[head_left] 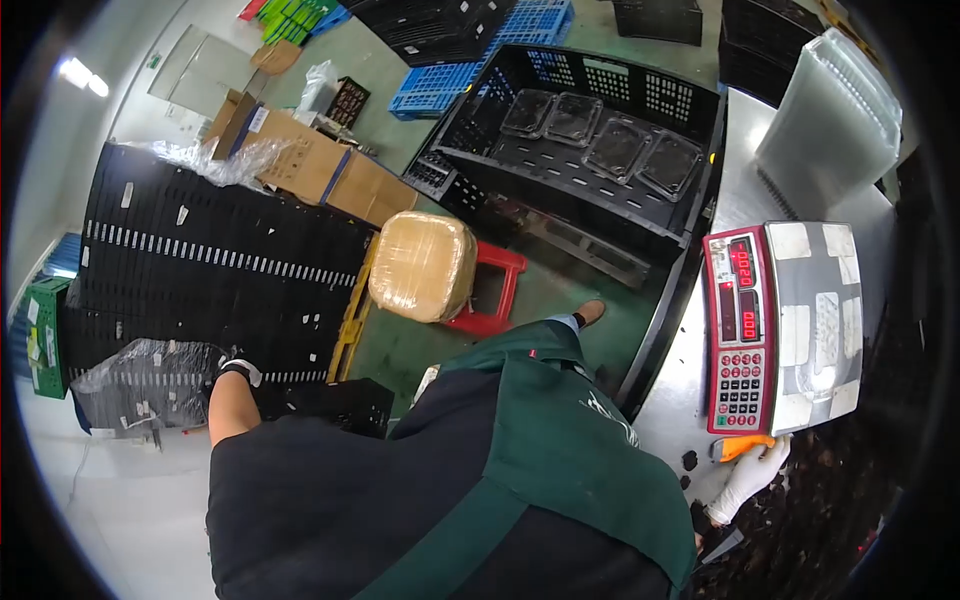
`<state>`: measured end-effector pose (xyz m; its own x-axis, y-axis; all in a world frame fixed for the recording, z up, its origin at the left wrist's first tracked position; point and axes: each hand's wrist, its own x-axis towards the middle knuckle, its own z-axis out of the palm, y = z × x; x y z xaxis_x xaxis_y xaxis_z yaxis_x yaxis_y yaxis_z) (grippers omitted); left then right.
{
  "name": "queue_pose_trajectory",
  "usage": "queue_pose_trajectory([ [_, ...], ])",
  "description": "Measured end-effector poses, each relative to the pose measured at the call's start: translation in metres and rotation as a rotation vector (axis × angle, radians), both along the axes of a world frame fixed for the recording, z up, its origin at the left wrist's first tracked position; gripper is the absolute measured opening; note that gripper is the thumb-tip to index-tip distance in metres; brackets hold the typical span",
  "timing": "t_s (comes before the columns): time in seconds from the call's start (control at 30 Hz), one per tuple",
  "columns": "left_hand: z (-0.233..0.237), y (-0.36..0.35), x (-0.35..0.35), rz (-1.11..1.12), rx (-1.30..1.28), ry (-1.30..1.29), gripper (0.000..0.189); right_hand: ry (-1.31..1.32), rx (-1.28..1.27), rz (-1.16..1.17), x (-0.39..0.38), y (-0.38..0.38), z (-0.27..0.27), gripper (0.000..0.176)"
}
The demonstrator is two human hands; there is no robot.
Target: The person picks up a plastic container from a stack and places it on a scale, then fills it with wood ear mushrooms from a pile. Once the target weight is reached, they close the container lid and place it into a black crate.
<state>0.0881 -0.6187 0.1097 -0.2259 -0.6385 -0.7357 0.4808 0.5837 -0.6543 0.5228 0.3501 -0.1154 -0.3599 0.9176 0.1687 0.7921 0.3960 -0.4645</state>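
Note:
My right hand (pixel 757 472), in a white glove, is closed at the end of an orange-handled tool that looks like a utility knife (pixel 745 447). It lies just beside the near edge of a red and grey digital scale (pixel 790 330) on the metal table (pixel 668 400). The scale's pan bears nothing, and its red digits are lit. My left hand (pixel 240 371), also white-gloved, reaches to the stacked black crates (pixel 220 260), beside clear plastic film (pixel 155 385) wrapped over some of them. Its fingers are too small and partly hidden to make out.
Clear lidded boxes (pixel 615 148) sit in a black crate (pixel 690 215) ahead. Nested clear plastic trays (pixel 830 120) stand behind the scale. A tape-wrapped carton (pixel 422 267) rests on a red stool (pixel 495 290). Flattened cardboard (pixel 310 160) and a blue pallet (pixel 430 92) lie beyond.

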Motion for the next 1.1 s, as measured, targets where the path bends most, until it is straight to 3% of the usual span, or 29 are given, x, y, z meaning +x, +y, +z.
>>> queue_pose_trajectory([
  [0.1,0.029,0.039,-0.022,0.099,0.120,-0.264,0.032,0.022,-0.031,-0.008,-0.006,0.007,0.011,0.041],
  [0.13,0.032,0.064,-0.039,0.179,0.065,-0.138,0.032,0.029,-0.042,-0.022,-0.012,0.006,0.019,0.040],
  [0.17,0.040,0.115,-0.063,0.331,0.003,0.185,0.032,0.059,-0.059,-0.048,-0.018,0.005,0.025,0.039],
  [0.23,0.051,0.251,-0.106,0.509,0.208,0.860,0.035,0.119,-0.011,-0.015,-0.019,0.005,0.018,0.034],
  [0.27,0.034,0.257,-0.158,0.100,0.570,0.653,0.035,0.122,0.056,-0.002,-0.019,0.006,0.018,0.032],
  [0.3,0.045,0.353,-0.169,0.146,0.904,0.907,0.034,0.137,0.095,0.013,-0.021,0.002,0.028,0.030],
  [0.37,0.056,0.511,-0.184,-0.269,1.513,0.905,0.038,0.188,0.132,-0.004,-0.032,-0.017,0.058,0.026],
  [0.43,0.085,0.668,-0.156,-0.438,1.955,0.633,0.034,0.221,0.155,-0.055,-0.029,-0.037,0.082,0.024],
  [0.47,0.097,0.731,-0.142,-0.535,2.060,0.526,0.032,0.215,0.176,-0.078,-0.024,-0.045,0.091,0.024],
  [0.5,0.109,0.786,-0.124,-0.695,2.141,0.427,0.033,0.207,0.156,-0.162,-0.017,-0.057,0.098,0.025],
  [0.53,0.109,0.838,-0.118,-1.026,2.220,0.415,0.034,0.221,0.202,-0.214,-0.005,-0.066,0.093,0.025],
  [0.57,0.109,0.887,-0.109,-1.077,2.428,0.263,0.036,0.225,0.178,-0.303,0.002,-0.081,0.100,0.025],
  [0.67,0.100,1.010,-0.084,-1.337,2.582,0.180,0.037,0.192,0.202,-0.504,0.019,-0.131,0.114,0.022],
  [0.73,0.070,1.083,-0.096,-1.536,2.742,0.099,0.036,0.146,0.244,-0.645,0.023,-0.171,0.118,0.022],
  [0.8,0.039,1.138,-0.111,-1.252,2.524,-0.052,0.029,0.121,0.238,-0.803,0.021,-0.212,0.117,0.019],
  [0.83,0.047,1.144,-0.107,-1.425,2.369,-0.014,0.025,0.155,0.232,-0.892,0.017,-0.232,0.113,0.019],
  [0.87,0.057,1.140,-0.097,-1.364,2.317,-0.045,0.025,0.144,0.232,-0.969,0.011,-0.253,0.109,0.018],
  [0.93,0.056,1.146,-0.104,-1.359,2.531,-0.130,0.021,0.182,0.097,-1.173,-0.006,-0.287,0.102,0.017],
  [1.0,0.065,1.146,-0.104,-1.122,2.498,-0.133,0.020,0.106,0.131,-1.235,-0.024,-0.308,0.085,0.017],
  [1.1,0.074,1.170,-0.125,-1.143,2.421,-0.218,0.020,0.137,0.078,-1.253,-0.055,-0.305,0.086,0.015],
])
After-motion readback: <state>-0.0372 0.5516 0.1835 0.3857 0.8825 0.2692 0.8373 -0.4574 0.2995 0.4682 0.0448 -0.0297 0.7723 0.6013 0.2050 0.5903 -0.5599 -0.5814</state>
